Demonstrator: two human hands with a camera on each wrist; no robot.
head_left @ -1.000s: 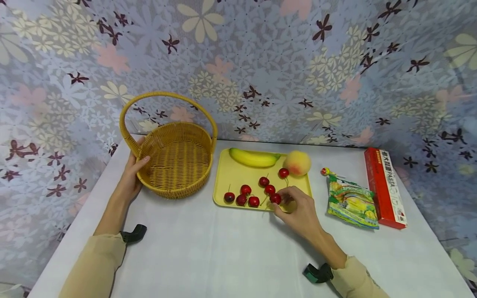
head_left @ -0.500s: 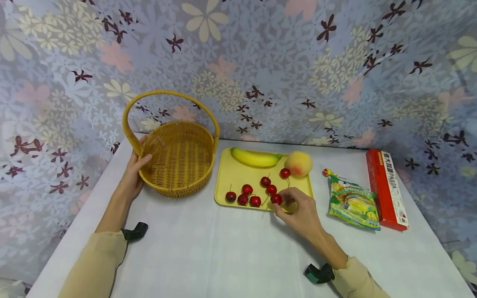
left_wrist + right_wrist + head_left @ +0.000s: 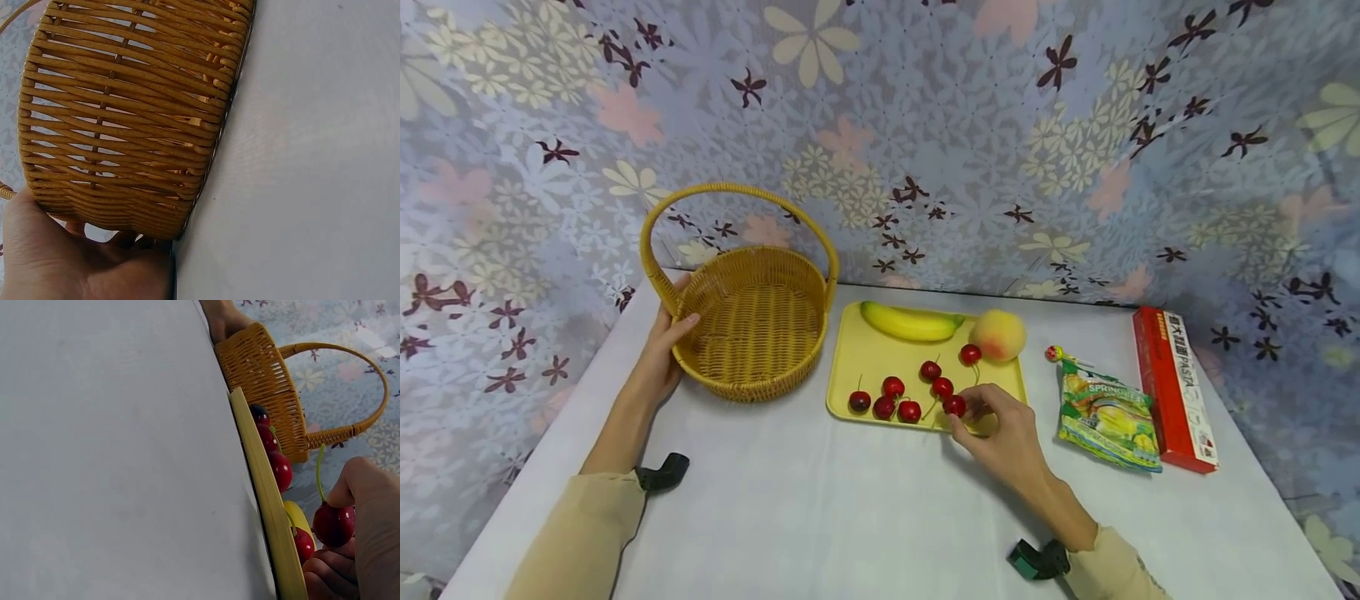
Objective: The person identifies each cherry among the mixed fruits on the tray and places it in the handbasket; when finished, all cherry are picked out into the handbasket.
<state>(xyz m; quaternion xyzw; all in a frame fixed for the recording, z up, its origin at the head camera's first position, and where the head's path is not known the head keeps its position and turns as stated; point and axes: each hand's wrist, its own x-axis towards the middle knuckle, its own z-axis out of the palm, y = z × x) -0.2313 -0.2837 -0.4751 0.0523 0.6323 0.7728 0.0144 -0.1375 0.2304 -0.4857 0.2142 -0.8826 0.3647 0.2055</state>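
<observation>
While the left hand (image 3: 662,348) grips the basket (image 3: 752,390), the right hand's fingers (image 3: 990,393) pinch a cherry (image 3: 334,525), stem (image 3: 319,475) pointing toward the basket.

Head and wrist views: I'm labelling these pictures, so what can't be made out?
Head: most fingers of the left hand, behind the basket.
Head: fine print on the green packet, too small.
Left wrist: most of the handle, cut off by the left edge.
Right wrist: most of the banana, behind the held cherry, another cherry and the right hand.
</observation>
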